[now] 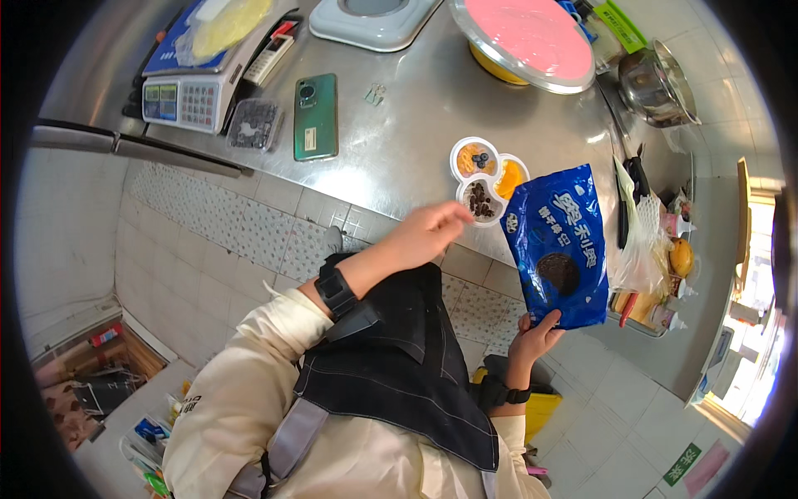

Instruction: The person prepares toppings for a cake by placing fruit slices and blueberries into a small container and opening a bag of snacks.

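My right hand point(537, 339) grips the lower end of a blue Oreo cookie bag point(564, 249), its thumb on the front. The bag's upper left side overlaps a white three-compartment dish point(457, 171) at the steel table's near edge. Dark cookie crumbs point(480, 203) lie in the dish's lower compartment, blueberries point(480, 160) with orange-yellow flakes in the upper left one, and orange fruit pieces point(509, 179) in the right one. Beside the crumbs, my left hand point(439, 229) is slightly blurred, its fingers bent and close together; whether they pinch anything is hidden.
A metal pan of pink cream point(530, 37) stands on a yellow base beyond the dish. Leftward are a green phone point(316, 117), a clear box of dark berries point(254, 125) and a digital scale point(187, 103). Knives point(636, 178), a steel bowl point(654, 84) and plastic bags point(645, 249) are at right.
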Motion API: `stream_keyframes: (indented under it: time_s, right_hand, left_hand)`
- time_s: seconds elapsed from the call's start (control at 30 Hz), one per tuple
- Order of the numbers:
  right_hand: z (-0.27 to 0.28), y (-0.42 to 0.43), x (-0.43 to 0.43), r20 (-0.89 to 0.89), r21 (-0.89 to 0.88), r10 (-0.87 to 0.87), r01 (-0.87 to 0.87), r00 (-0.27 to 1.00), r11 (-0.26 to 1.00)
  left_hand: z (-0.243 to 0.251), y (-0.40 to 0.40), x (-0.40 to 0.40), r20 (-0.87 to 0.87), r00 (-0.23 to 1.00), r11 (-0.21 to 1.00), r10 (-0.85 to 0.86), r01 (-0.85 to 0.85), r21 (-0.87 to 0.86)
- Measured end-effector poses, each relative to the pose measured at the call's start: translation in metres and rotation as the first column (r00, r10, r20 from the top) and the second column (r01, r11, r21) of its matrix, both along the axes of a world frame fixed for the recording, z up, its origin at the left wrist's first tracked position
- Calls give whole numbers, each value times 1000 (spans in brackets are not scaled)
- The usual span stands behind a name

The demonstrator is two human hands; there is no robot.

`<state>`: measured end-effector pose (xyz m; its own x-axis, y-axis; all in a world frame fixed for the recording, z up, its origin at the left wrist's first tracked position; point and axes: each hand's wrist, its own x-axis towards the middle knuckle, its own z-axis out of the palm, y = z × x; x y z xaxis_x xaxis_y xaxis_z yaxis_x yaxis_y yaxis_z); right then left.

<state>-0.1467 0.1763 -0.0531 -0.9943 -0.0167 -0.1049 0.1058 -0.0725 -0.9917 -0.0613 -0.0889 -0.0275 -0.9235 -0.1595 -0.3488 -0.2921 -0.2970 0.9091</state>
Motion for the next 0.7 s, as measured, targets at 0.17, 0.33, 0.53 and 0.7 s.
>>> stream_keyframes:
  time_s: [0.17, 0.33, 0.53, 0.7]
  right_hand:
    - [-18, 13, 2, 298, -266, 31, 52, 954, 962]
    - [-4, 4, 4, 303, -320, 26, 76, 953, 944]
    - [-12, 19, 8, 306, -299, -40, 136, 951, 944]
    - [-11, 16, 8, 279, -285, -52, 135, 959, 949]
  left_hand:
    - [11, -17, -17, -290, 956, 417, -40, -247, -875]
    - [3, -5, -31, -185, 974, 229, -133, -151, -962]
    - [4, -3, -24, -156, 984, 219, -90, -134, -967]
    - [-1, -3, -27, -190, 979, 189, -78, -173, -967]
